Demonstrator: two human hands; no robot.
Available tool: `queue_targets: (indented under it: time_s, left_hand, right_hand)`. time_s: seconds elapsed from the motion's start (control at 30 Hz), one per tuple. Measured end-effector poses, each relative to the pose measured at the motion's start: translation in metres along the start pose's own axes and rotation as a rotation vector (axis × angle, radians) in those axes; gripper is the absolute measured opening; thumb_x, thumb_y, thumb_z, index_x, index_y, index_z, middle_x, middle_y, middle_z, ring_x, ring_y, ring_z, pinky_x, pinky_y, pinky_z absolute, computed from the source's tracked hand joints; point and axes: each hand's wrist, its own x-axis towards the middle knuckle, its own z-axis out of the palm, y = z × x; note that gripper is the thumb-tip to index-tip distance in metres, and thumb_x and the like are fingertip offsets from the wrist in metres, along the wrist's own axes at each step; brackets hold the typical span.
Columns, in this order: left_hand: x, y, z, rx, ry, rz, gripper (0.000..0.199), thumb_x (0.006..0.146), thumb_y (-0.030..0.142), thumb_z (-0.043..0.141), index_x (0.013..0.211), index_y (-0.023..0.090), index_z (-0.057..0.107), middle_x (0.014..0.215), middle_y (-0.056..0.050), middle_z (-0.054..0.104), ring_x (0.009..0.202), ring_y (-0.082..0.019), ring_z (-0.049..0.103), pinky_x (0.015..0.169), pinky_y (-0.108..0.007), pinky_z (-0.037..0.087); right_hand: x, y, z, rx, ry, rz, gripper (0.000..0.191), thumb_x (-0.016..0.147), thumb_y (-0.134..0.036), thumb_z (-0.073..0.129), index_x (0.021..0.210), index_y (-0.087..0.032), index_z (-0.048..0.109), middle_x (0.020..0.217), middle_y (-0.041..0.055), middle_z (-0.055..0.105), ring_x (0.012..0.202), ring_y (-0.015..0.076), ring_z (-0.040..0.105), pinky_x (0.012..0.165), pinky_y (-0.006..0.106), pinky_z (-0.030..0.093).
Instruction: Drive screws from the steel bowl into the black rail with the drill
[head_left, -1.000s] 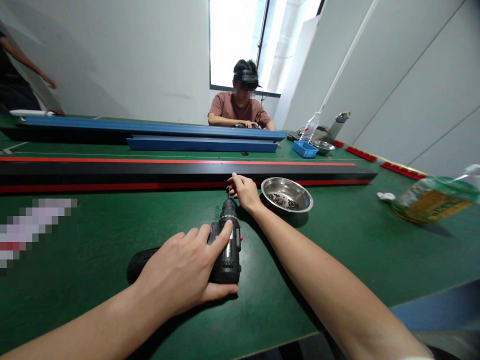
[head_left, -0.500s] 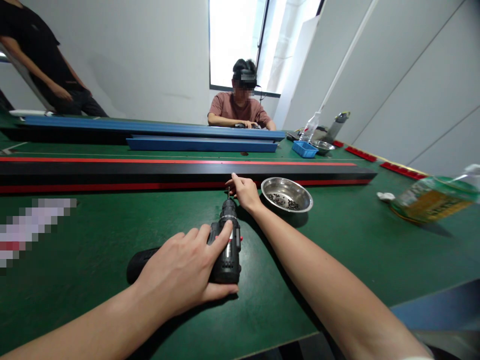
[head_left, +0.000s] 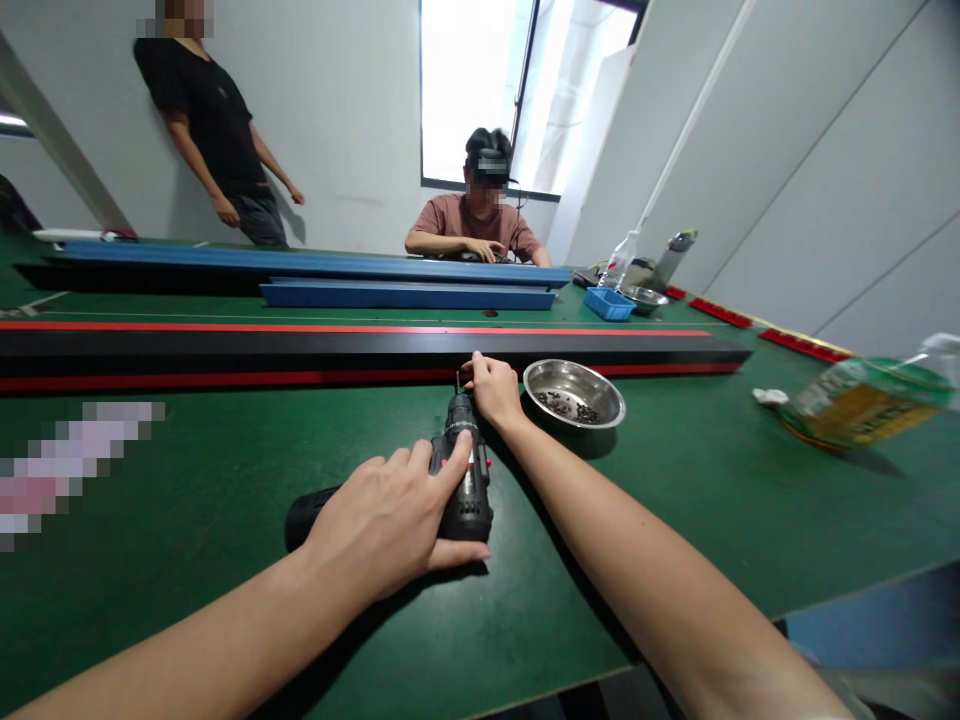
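bowl (head_left: 581, 381) right of the drill (head_left: 472, 492), seemingly screws (head_left: 568, 408) in it; bar (head_left: 360, 343) behind both.

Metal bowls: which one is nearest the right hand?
The near bowl, immediately beside the right hand, with small dark pieces inside; the far bowl sits across the table by the blue bin.

Bowl (head_left: 574, 378): polished metal, glossy. Drill (head_left: 472, 495), left of bowl: black plastic, low sheen. Bar (head_left: 337, 345), behind bowl: smooth, satin; material undetermined. Tray (head_left: 609, 307), beyond bowl: plastic. Table (head_left: 720, 460), beneath bowl: smooth, faintly glossy.
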Motion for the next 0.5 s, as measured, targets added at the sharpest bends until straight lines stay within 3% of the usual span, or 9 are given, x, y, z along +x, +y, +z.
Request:
queue_targets:
  time_s: [0.5]
  left_hand:
    - [0.0013,0.0004,0.0025,0.034,0.021,0.0,0.101,0.084,0.086,0.033,0.16,0.019,0.03,0.103,-0.012,0.063,0.088,-0.029,0.065,0.075,-0.039,0.053]
  right_hand:
    - [0.0018,0.0019,-0.0009,0.037,-0.055,0.005,0.056,0.101,-0.055,0.038,0.089,-0.018,0.08,0.088,0.0086,0.079,0.088,0.0235,0.075,0.08,0.028,0.053]
